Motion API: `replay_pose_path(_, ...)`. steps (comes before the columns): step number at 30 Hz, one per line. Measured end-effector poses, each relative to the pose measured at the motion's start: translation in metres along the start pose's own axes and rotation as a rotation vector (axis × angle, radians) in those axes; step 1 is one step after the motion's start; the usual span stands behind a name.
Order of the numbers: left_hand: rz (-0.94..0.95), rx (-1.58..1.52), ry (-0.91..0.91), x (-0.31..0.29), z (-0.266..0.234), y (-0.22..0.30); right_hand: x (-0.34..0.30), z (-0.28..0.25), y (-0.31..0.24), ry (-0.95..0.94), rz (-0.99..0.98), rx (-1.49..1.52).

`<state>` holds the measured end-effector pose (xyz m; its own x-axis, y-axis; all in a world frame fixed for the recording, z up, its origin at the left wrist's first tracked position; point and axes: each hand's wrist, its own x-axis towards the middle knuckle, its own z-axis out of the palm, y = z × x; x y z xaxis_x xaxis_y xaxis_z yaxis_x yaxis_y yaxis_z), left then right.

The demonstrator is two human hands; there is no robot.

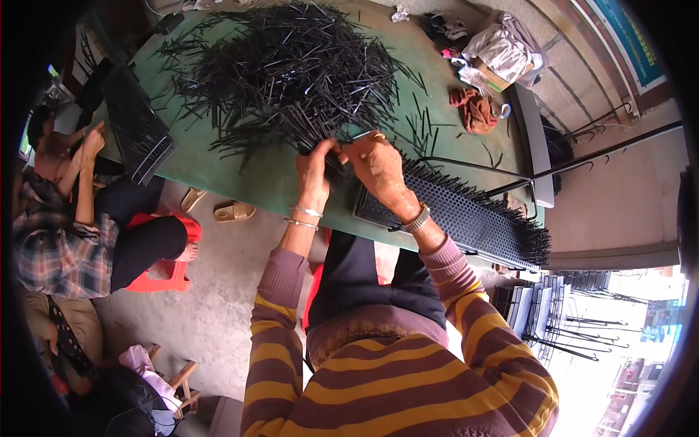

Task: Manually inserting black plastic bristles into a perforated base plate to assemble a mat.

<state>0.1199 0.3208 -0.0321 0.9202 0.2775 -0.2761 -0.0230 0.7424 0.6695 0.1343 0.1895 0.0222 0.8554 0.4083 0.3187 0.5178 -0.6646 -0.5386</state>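
Observation:
My left hand (pixel 314 175) is closed around a bundle of thin black strips (pixel 309 130), which fan out away from me over the table edge. Close beside it, my right hand (pixel 377 169) is curled with its fingertips pinched together near the bundle. What those fingers hold is too small to make out; a pale shiny edge shows by the index finger. A large tangled heap of black strips (pixel 284 65) lies just beyond both hands. To the right of my right hand is a black perforated rack (pixel 466 207), with many short black strips standing up along its edges.
The green table (pixel 240 171) carries loose strips, a reddish-brown cloth (pixel 477 111) and bundled fabric (pixel 506 51). Black hooked rods (pixel 582 156) reach over its right side. Another person (pixel 65 240) sits at left near a second black rack (pixel 142 135). Finished-looking racks (pixel 535 313) stand lower right.

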Motion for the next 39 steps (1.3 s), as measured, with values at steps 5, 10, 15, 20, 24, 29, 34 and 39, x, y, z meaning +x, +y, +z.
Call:
replay_pose_path(5, 0.423, 0.5, 0.056, -0.009, -0.014, -0.014, 0.008, -0.001, -0.043, -0.028, -0.056, 0.403)
replay_pose_path(10, 0.191, -0.335, -0.241, -0.007, -0.016, -0.027, -0.003, 0.038, -0.032, -0.052, 0.053, 0.788)
replay_pose_path(15, 0.314, -0.113, -0.264, 0.014, -0.049, -0.06, -0.009, 0.043, -0.042, -0.061, 0.157, 0.861)
replay_pose_path(20, 0.389, 0.156, -0.248, 0.007, -0.043, -0.051, -0.009, 0.044, -0.032, -0.068, 0.15, 0.647)
replay_pose_path(24, 0.514, 0.506, -0.143, -0.005, -0.038, -0.046, -0.009, 0.034, -0.041, 0.069, 0.046, 0.63)
replay_pose_path(29, 0.247, 0.194, -0.283, 0.001, -0.057, -0.05, -0.019, 0.047, -0.036, 0.035, 0.083, 0.666)
replay_pose_path(34, 0.404, 0.455, -0.192, 0.005, -0.062, -0.062, -0.019, 0.027, -0.043, 0.013, 0.226, 0.761)
replay_pose_path(39, 0.279, 0.251, -0.253, 0.007, -0.069, -0.06, -0.024, 0.042, -0.043, 0.075, 0.24, 0.758)
